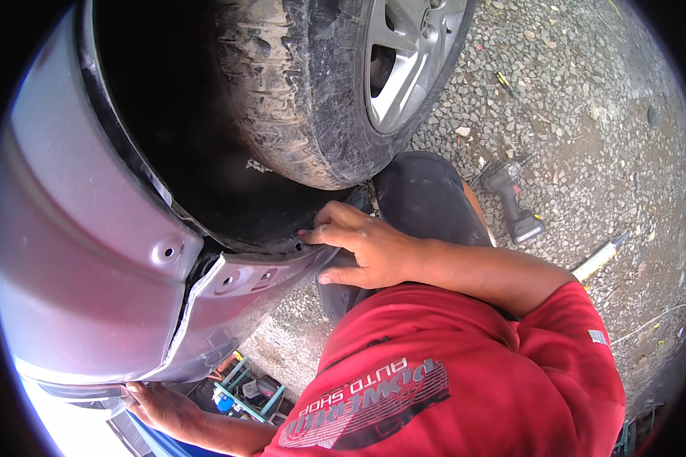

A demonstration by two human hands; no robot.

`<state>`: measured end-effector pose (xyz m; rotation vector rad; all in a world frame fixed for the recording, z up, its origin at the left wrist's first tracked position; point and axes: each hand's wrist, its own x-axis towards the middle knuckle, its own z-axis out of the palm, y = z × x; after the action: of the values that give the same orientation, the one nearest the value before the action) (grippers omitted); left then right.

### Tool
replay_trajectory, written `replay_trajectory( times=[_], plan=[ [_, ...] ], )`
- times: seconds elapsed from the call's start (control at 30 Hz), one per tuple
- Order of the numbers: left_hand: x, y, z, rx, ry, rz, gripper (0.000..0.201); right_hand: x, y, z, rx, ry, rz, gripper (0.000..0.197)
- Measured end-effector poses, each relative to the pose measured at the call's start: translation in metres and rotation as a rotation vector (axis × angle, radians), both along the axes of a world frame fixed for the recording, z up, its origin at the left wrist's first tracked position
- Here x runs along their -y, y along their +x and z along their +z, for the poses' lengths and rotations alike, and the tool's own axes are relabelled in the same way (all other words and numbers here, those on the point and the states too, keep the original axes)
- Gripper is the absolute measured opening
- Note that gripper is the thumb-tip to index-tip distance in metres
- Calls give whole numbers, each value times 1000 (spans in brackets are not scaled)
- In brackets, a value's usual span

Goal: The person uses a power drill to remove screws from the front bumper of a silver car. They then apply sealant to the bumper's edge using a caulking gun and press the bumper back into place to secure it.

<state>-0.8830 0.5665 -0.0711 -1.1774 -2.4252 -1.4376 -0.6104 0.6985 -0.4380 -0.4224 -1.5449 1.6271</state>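
A mauve-silver car bumper [221, 305] curves below the wheel arch, with a jagged pale edge and a dark gap between it and the body panel [76, 228]. My right hand [358, 240] grips the bumper's arch edge, fingers hooked over the rim and thumb underneath. Small holes show in the bumper near those fingers. At the lower left, my left hand [164, 407] holds the bumper's far edge beside a lamp-like strip [76, 392]; most of its fingers are hidden. The muddy tyre [282, 84] with its silver wheel [408, 68] stands above my right hand.
On the gravel to the right lie a cordless drill [514, 202], a white tube with a pointed tip [598, 259] and a small yellow-black tool [504, 82]. A thin white cable [655, 316] runs nearby. A green-framed basket of items [255, 392] sits beyond my left forearm. My bent knee [423, 194] is against the tyre.
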Motion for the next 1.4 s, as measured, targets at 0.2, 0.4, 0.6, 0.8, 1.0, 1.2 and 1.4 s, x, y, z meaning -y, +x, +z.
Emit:
replay_trajectory(
  times=[0.2,0.4,0.6,0.8,1.0,1.2,1.4],
  plan=[
    [-9,13,-6,-4,43,15,67,-6,-24,5,-42,-20,-181,41],
    [5,-5,0,16,29,44,68,-21,-29,-1,-73,-36,-131,43],
    [-8,13,-6,-64,-26,21,79,-17,-33,0,-36,-57,-132,49],
    [-8,14,-6,-68,-41,-16,82,13,-32,-34,130,-140,-193,46],
    [1,5,-3,-64,-28,48,79,25,-28,-56,223,-162,-165,43],
    [-11,16,-12,-75,42,3,82,9,-29,-64,263,-170,-117,54],
    [-9,12,-16,-86,-24,33,85,10,-32,-65,373,-254,-76,83]
  ],
)
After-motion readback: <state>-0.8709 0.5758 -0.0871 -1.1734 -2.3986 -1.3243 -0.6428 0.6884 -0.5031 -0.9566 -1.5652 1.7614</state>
